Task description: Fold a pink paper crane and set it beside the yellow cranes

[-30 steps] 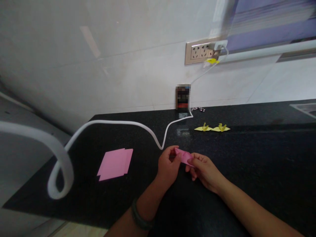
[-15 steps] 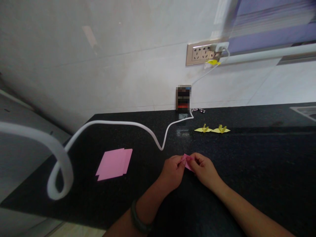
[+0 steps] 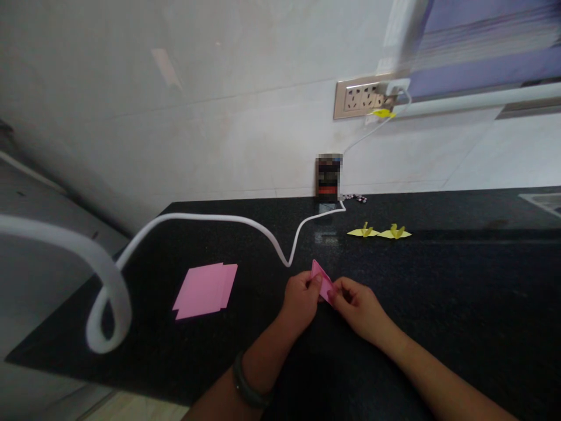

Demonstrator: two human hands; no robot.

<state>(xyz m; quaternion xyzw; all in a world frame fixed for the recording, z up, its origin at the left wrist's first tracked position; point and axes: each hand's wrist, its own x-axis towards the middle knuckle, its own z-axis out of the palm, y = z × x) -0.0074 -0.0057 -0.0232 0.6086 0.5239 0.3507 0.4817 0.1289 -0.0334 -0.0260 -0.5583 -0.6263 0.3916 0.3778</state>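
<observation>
A small folded piece of pink paper (image 3: 325, 285) is held between my two hands above the dark countertop. My left hand (image 3: 302, 298) pinches its left side, thumb on top, with a pointed corner sticking up past the fingers. The lower right part is pinched by the thumb and fingers of my right hand (image 3: 356, 304). Parts of the paper are covered by my fingers. To the left lies a loose stack of pink paper squares (image 3: 204, 290). Beyond my right hand, two yellow folded paper cranes (image 3: 397, 233) rest side by side.
A thick white cable (image 3: 210, 217) loops in from the left and runs across the black countertop (image 3: 245, 362). It reaches a pixelated device (image 3: 328, 178) against the wall. A socket panel (image 3: 357, 98) holds a plug, and a sink edge (image 3: 543, 202) shows at right.
The pink paper has been turned, and more of it shows, its point now up to the left. My left hand has shifted slightly left. The view has moved a little.
</observation>
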